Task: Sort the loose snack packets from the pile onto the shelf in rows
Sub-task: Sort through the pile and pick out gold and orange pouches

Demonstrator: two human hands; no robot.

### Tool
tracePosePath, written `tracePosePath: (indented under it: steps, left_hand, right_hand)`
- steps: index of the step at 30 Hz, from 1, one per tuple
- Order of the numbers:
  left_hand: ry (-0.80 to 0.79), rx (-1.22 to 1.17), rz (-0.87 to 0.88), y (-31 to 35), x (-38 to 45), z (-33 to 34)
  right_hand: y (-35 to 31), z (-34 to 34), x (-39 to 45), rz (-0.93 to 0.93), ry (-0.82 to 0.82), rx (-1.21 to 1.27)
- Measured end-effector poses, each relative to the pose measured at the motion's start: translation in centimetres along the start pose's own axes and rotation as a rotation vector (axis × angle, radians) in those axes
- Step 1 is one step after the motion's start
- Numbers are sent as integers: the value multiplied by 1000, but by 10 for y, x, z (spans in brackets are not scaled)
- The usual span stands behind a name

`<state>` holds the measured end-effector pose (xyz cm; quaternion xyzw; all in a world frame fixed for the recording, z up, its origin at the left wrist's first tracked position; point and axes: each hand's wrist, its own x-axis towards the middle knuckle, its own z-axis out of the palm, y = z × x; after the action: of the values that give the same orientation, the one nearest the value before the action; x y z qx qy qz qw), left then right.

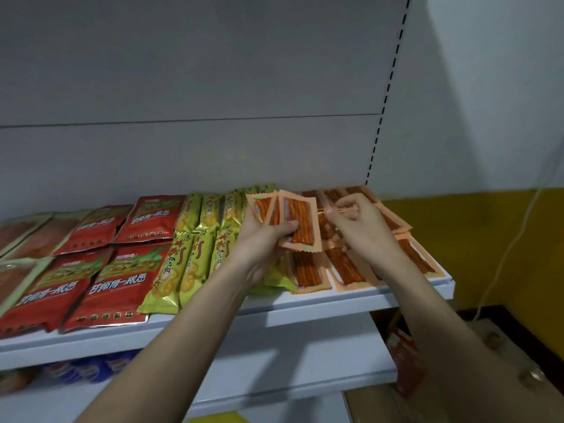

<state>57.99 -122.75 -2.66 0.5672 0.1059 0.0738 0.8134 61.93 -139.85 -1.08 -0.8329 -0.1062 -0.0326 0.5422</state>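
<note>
On the upper shelf (pixel 335 303), seen from the head camera, the left hand (pixel 268 236) holds a small fan of orange spicy-stick packets (pixel 297 222), thumb clamped across the front one; at least two show. The right hand (pixel 355 221) pinches the thin edge of another orange packet (pixel 338 211) between thumb and fingertips, above the loose orange pile (pixel 351 264). Risk, as I judge it: the slick fan could slip from that thumb hold and scatter onto the pile, or a forearm could drag the green packets (pixel 195 254) crooked. Counted: four red bags (pixel 103 288) fully visible, roughly eight green packets, orange pile uncountable.
</note>
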Motion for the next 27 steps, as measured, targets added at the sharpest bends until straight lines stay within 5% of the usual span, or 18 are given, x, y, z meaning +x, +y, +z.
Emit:
tracePosePath:
  steps: [8, 12, 22, 27]
  left_hand:
    - [68, 27, 18, -15, -15, 36]
    - [170, 55, 27, -13, -27, 33]
    - [352, 75, 138, -21, -36, 33]
    - [371, 93, 128, -29, -36, 47]
  right_hand:
    - [10, -16, -5, 73, -144, 240]
    - [35, -41, -3, 141, 22, 316]
    - [63, -40, 11, 105, -243, -66]
    - [68, -31, 4, -2, -138, -350]
